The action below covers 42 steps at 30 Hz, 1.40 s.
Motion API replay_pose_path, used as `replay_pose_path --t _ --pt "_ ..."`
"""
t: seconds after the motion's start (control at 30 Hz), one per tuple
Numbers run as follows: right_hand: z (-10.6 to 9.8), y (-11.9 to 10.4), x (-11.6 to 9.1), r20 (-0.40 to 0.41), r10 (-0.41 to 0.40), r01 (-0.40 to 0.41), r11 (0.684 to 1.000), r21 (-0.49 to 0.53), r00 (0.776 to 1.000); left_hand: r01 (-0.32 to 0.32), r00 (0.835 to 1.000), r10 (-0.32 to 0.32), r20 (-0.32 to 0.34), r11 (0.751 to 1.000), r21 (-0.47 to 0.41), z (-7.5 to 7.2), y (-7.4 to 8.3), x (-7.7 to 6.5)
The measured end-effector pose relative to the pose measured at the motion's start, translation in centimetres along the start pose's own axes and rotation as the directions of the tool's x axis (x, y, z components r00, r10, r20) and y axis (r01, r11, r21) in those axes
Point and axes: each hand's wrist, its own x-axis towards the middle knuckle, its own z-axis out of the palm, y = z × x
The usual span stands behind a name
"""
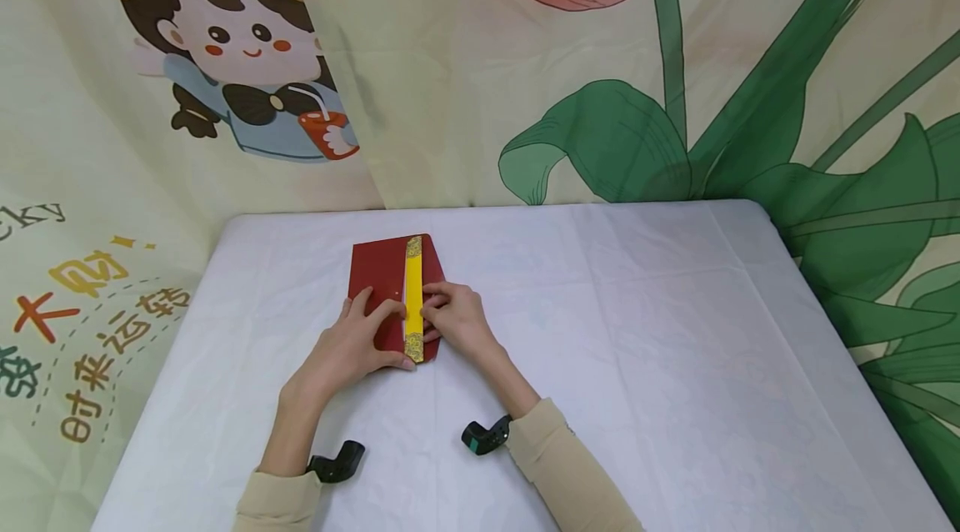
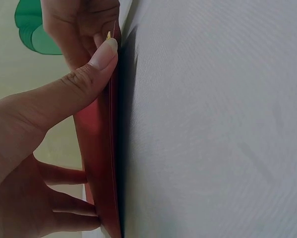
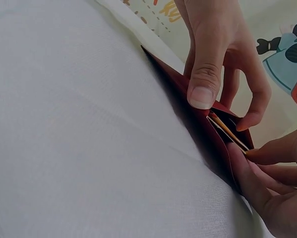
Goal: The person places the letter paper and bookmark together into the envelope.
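A dark red paper envelope [image 1: 377,263] lies on the white-covered table, its pointed flap turned to the right. A yellow card with gold patterned ends [image 1: 414,269] shows as an upright strip at the envelope's mouth, and its other part is hidden. In the right wrist view the card's thin edge [image 3: 227,130] sits between the red layers. My left hand [image 1: 348,353] holds the envelope, thumb at the near edge and fingers spread on its face. My right hand [image 1: 459,319] pinches the card's right edge over the flap.
The white tablecloth [image 1: 637,348] spreads around the envelope, widest to the right. A printed curtain [image 1: 435,82] with a cartoon figure and green leaves hangs behind the table. Black wrist devices [image 1: 337,463] sit at both of my cuffs.
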Motion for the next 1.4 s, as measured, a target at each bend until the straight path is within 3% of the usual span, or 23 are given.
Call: replay_pose_path --t 1.4 --pt "1.3 0.0 -0.4 0.039 -0.033 0.034 0.999 -0.019 0.999 -0.029 1.000 0.029 -0.010 1.000 -0.008 -0.1 -0.3 -0.1"
